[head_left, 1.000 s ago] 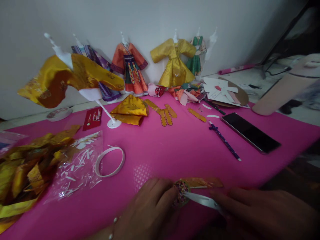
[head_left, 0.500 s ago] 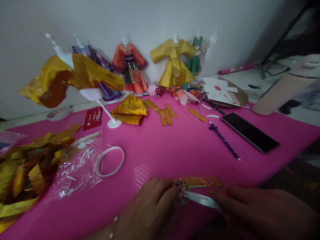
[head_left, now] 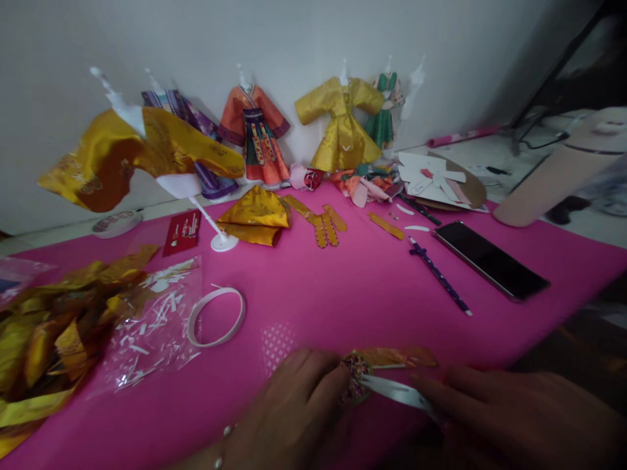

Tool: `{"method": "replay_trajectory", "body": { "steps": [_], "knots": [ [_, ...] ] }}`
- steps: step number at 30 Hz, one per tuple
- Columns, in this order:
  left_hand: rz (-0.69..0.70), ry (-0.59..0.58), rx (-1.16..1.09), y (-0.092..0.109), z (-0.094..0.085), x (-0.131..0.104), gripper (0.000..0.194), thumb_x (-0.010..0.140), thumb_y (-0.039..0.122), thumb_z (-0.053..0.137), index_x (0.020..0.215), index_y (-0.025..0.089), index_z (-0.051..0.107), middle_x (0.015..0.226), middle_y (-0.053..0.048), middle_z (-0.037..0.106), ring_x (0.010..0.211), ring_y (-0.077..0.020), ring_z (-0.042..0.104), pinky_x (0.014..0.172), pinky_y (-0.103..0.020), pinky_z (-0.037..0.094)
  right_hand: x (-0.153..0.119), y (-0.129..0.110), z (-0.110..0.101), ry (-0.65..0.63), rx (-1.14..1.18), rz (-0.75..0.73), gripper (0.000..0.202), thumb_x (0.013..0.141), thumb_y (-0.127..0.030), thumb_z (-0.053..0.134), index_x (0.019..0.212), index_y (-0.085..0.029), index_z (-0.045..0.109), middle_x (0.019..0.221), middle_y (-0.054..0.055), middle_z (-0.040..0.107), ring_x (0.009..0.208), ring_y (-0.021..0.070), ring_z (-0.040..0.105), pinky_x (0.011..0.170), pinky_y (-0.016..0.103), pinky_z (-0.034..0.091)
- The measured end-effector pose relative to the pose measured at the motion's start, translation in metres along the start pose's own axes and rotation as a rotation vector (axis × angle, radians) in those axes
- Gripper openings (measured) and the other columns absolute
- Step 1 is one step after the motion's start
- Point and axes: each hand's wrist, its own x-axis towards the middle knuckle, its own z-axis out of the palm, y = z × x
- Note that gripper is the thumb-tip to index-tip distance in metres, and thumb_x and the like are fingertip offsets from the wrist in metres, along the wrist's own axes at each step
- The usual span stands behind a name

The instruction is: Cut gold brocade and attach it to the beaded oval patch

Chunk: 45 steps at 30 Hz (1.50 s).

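Low in the middle, my left hand (head_left: pixel 298 398), closed, pinches a small dark piece with a multicoloured pattern (head_left: pixel 356 371). My right hand (head_left: pixel 509 405) is closed around silver scissors (head_left: pixel 399 392). Their blades point left and their tips touch the patterned piece close to my left fingers. The scissors' handles are hidden by the right hand and shadow. Just behind the blades, a narrow gold fabric strip (head_left: pixel 401 356) lies on the pink mat (head_left: pixel 313 294).
Doll stands in small robes, including a yellow robe (head_left: pixel 347 121), line the wall. A white tape ring (head_left: pixel 240 313), a bag of scraps (head_left: pixel 157 320) and gold fabric (head_left: pixel 53 320) lie left. A purple pen (head_left: pixel 441 277), a phone (head_left: pixel 490 259) and a beige bottle (head_left: pixel 558 170) lie right.
Almost nothing differs. Both hands, the scissors and the patterned piece keep nearly the same place.
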Motion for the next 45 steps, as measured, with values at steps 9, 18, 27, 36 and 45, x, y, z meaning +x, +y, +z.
{"method": "replay_trajectory", "body": {
  "steps": [9,18,27,36,45],
  "knots": [
    [-0.002,-0.010,0.003,0.001,-0.001,0.001,0.022,0.094,0.013,0.059,0.116,0.016,0.059,0.103,-0.008,0.066,0.087,-0.0219,0.063,0.071,-0.032,0.060,0.001,-0.001,-0.004,0.000,-0.033,0.015,0.037,0.085,-0.011,0.039,0.113,-0.027,0.056,0.072,-0.007,0.067,0.043,0.0126,0.063,0.036,0.034,0.029],
    [-0.002,-0.009,-0.015,-0.001,0.000,-0.001,0.030,0.091,0.009,0.061,0.120,0.016,0.056,0.107,-0.008,0.065,0.091,-0.0214,0.062,0.072,-0.031,0.059,-0.004,0.000,0.000,-0.015,-0.013,0.038,0.036,0.083,-0.012,0.043,0.113,-0.027,0.057,0.074,-0.007,0.068,0.045,0.0129,0.063,0.039,0.033,0.029],
    [0.010,-0.010,0.010,0.001,0.000,0.002,0.026,0.092,0.012,0.061,0.117,0.016,0.059,0.103,-0.008,0.067,0.088,-0.0221,0.064,0.070,-0.032,0.061,-0.006,0.001,0.002,-0.038,-0.049,0.044,0.037,0.082,-0.012,0.044,0.114,-0.026,0.057,0.077,-0.006,0.069,0.046,0.0132,0.063,0.039,0.034,0.027],
    [0.006,-0.003,-0.016,-0.001,0.000,0.001,0.026,0.093,0.013,0.060,0.119,0.016,0.057,0.105,-0.008,0.066,0.088,-0.0209,0.063,0.070,-0.031,0.060,-0.006,0.000,0.006,-0.039,-0.115,0.007,0.040,0.079,-0.012,0.045,0.115,-0.027,0.056,0.070,-0.008,0.066,0.041,0.0125,0.061,0.037,0.035,0.021],
    [0.005,-0.013,-0.017,-0.001,0.000,-0.001,0.030,0.091,0.010,0.061,0.120,0.016,0.056,0.106,-0.008,0.065,0.090,-0.0215,0.063,0.073,-0.031,0.060,-0.007,0.000,0.005,-0.037,-0.077,0.025,0.030,0.079,-0.013,0.046,0.103,-0.028,0.058,0.072,-0.007,0.068,0.042,0.0127,0.061,0.038,0.035,0.021]
  ]
}}
